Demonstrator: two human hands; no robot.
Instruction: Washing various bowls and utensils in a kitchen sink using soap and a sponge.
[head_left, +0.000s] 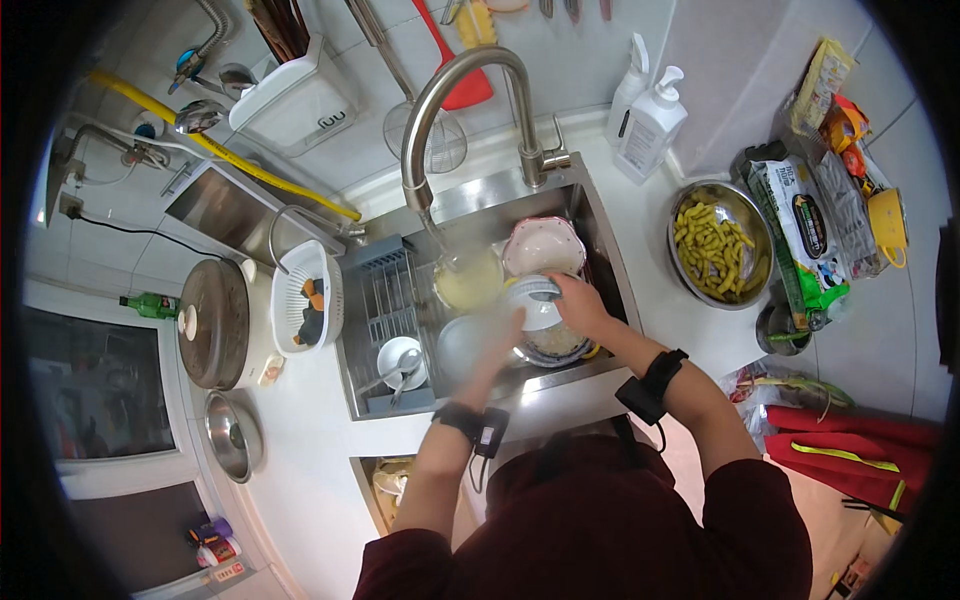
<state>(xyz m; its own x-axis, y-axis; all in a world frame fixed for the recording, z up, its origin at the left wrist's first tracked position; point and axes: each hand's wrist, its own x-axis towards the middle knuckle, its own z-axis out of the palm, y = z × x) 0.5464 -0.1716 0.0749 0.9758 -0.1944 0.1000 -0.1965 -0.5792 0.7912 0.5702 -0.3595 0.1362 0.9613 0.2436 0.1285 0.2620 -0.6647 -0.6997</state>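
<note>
Over the right part of the steel sink (525, 388), my right hand (583, 306) grips a white bowl (541, 316) with a dark scrubber (545, 291) at its far rim. My left hand (501, 349) is blurred beside the bowl's left side; its finger pose is unclear. Below the held bowl lies a patterned dish (559, 352). A pink-rimmed scalloped bowl (544, 249) stands behind it. Water runs from the curved faucet (417, 196) into a yellowish bowl (469, 281). A pale, blurred dish (461, 346) lies near my left hand.
In the sink's left part, a wire rack (390, 300) stands behind a small white bowl (401, 361) with spoons. Left of the sink is a white basket (335, 301). Soap bottles (651, 124) and a steel bowl of green pods (712, 251) stand on the right counter.
</note>
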